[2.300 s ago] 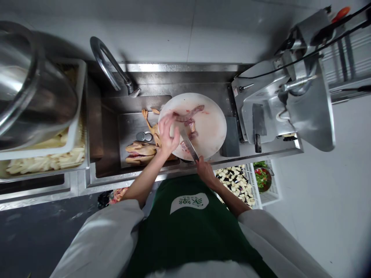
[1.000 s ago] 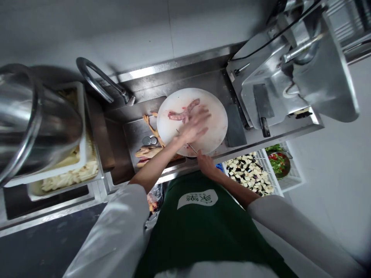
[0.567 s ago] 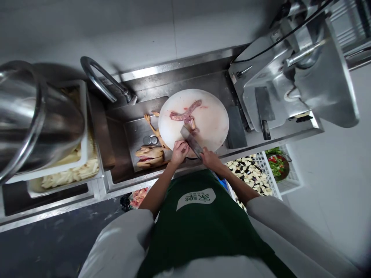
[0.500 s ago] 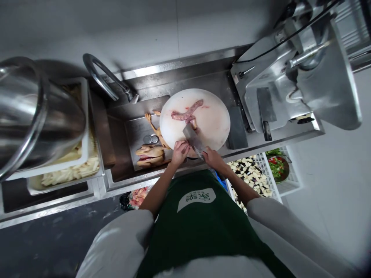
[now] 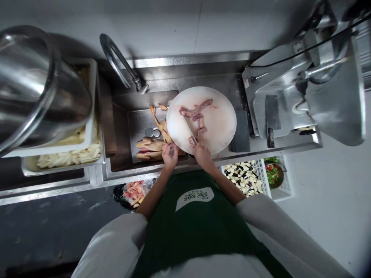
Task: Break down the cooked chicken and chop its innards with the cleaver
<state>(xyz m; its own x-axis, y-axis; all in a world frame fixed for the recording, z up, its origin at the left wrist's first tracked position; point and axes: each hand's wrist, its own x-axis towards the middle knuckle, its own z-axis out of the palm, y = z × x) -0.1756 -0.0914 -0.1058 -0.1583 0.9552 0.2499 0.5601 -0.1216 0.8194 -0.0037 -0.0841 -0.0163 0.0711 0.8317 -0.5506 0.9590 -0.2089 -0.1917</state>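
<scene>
A round white cutting board (image 5: 220,123) lies across the right part of a steel sink (image 5: 139,116). Long strips of raw meat (image 5: 195,111) rest on the board. My right hand (image 5: 203,155) is closed on the handle of a knife (image 5: 189,133), whose blade lies edge-on across the board beside small meat pieces. My left hand (image 5: 169,153) is at the board's near left edge, fingers curled; what it holds, if anything, I cannot make out. A plucked whole bird (image 5: 150,146) lies in the sink just left of that hand.
A curved tap (image 5: 118,61) rises behind the sink. A big steel pot (image 5: 37,88) sits over trays of pale cut strips (image 5: 69,156) at left. A meat slicer (image 5: 313,92) with a cleaver (image 5: 271,117) stands right. Below are a crate of diced eggplant (image 5: 242,177) and a bag of scraps (image 5: 131,191).
My left hand left the meat on the board and drew back to the near left edge. The knife turned from flat to edge-on and shifted left. The camera view swung slightly.
</scene>
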